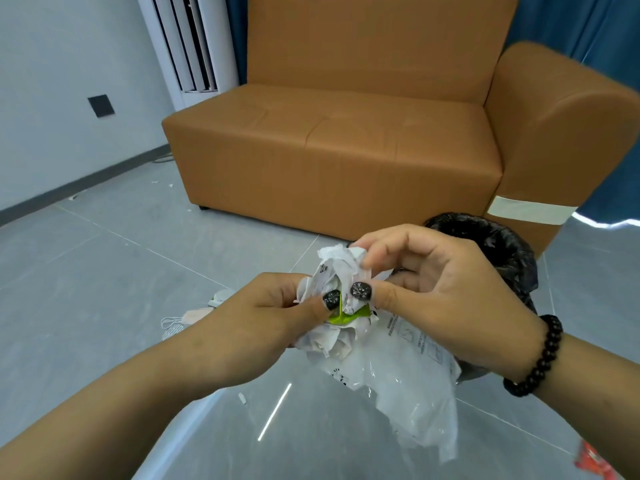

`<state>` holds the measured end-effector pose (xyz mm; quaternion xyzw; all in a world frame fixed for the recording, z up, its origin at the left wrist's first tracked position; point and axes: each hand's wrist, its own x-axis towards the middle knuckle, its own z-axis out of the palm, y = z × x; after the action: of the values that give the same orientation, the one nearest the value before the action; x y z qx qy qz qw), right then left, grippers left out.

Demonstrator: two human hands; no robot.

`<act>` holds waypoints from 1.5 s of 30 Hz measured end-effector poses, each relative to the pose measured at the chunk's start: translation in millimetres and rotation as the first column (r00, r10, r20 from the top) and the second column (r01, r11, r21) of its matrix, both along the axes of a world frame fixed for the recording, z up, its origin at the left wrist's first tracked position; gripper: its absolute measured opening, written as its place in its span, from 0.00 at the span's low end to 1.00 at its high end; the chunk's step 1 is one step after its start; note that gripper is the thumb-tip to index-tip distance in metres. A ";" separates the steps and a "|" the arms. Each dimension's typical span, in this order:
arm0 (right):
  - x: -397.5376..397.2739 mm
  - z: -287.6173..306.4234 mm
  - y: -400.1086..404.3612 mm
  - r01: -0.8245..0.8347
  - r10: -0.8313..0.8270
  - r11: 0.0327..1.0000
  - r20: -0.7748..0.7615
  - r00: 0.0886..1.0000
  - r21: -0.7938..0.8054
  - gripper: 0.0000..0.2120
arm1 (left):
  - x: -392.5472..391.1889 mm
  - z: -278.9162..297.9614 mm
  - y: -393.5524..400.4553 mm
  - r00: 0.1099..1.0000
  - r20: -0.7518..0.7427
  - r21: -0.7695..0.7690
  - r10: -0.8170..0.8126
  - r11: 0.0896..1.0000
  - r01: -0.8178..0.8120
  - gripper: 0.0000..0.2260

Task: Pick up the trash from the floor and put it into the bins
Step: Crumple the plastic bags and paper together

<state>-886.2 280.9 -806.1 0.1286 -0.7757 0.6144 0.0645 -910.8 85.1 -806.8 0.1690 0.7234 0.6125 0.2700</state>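
Both hands hold one bundle of trash [341, 282] in front of me: crumpled white paper, a green scrap and a clear plastic bag [408, 386] hanging down from it. My left hand [277, 313] grips the bundle from the left, thumb on top. From the right, my right hand [446, 289] pinches the bundle with thumb and fingers; a dark bead bracelet sits on that wrist. A bin lined with a black bag [498, 247] stands just behind my right hand, partly hidden. More trash, including a white face mask [180, 325], lies on the floor to the left.
A tan leather sofa [346, 143] stands right behind the bin. Small white scraps [162, 183] lie near the wall at left. A red wrapper [592, 459] shows at the bottom right corner. A white standing air conditioner [188, 46] is in the back corner.
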 end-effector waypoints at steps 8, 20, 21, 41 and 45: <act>0.7 6.8 -1.8 -0.058 0.057 0.998 0.065 0.996 0.019 0.16 | -3.4 -2.5 -1.9 0.988 0.157 0.027 0.007 1.000 -0.011 0.13; 0.6 -12.3 -9.2 0.342 -0.004 0.832 -0.612 0.791 0.437 0.09 | -7.9 4.2 0.5 0.824 0.567 0.264 0.003 0.947 -0.185 0.31; 1.0 -14.0 -10.5 0.367 0.005 0.808 -0.629 0.777 0.460 0.07 | -7.8 5.0 -0.1 0.810 0.586 0.278 0.007 0.938 -0.209 0.32; -44.3 -14.6 46.8 0.548 -0.561 0.827 0.128 0.818 0.127 0.08 | 2.7 5.9 6.8 0.954 0.232 -0.031 0.191 0.982 -0.189 0.15; -60.4 -58.7 91.4 0.614 -0.727 0.624 0.073 0.682 0.484 0.07 | -2.4 -2.4 0.9 0.939 -0.036 -0.225 0.342 0.913 -0.341 0.05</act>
<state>-946.6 372.3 -864.9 -0.2442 -0.8809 0.3732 0.1584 -913.2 86.0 -809.2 0.0066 0.8067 0.5635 0.1779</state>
